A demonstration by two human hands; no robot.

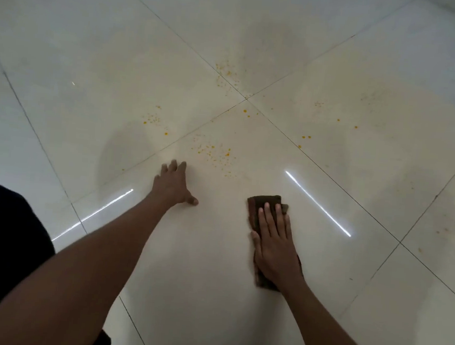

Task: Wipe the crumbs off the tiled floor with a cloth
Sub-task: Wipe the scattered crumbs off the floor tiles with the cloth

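From the head camera, looking down: the right hand (275, 247) lies flat on a dark brown cloth (266, 202), fingers straight and close together, pressing it onto the pale tiled floor (213, 266) on the near tile, right of centre. The cloth is folded into a long strip; its far end pokes out beyond the fingertips and its near end shows under the wrist. Over on the left, the left hand (175, 183) is planted on the same tile, grip spread, fingertips and thumb touching the floor, holding nothing. Just beyond that hand sits the nearest scatter of orange crumbs (214, 151), well apart from the cloth. More crumbs lie farther out: a patch on the left tile, a cluster along the far grout line near where four tiles meet, and a few single specks on the right tile. Two bright streaks of reflected light cross the near tile. Dark clothing (3, 236) fills the near left corner.
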